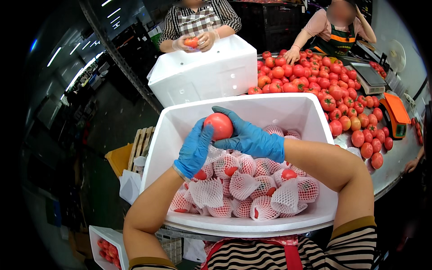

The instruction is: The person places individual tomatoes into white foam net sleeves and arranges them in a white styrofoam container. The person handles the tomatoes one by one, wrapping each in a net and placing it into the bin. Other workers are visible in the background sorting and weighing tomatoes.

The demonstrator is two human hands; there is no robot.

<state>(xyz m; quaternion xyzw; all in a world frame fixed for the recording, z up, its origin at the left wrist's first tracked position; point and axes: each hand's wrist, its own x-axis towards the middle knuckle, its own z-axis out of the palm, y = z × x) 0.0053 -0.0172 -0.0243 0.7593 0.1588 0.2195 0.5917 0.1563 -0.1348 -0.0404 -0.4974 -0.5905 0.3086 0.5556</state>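
A bare, pinkish-red tomato [218, 126] is held between both hands above a large white foam box [243, 104]. My left hand [195, 146], in a blue glove, grips its left side with the thumb across the front. My right hand [248, 135], also gloved in blue, curves around its right side. Below them in the box lie many tomatoes in white foam net sleeves [246, 165]. Some red skin shows through the sleeve openings. An empty-looking white foam net [206, 193] lies on top near the front left of the pile.
A second white foam box [202, 81] stands beyond mine, where a co-worker holds a tomato. Loose tomatoes [317, 77] cover the metal table at right, with another co-worker's hand among them. Two scales [368, 76] stand there. A wooden pallet [140, 145] is at left.
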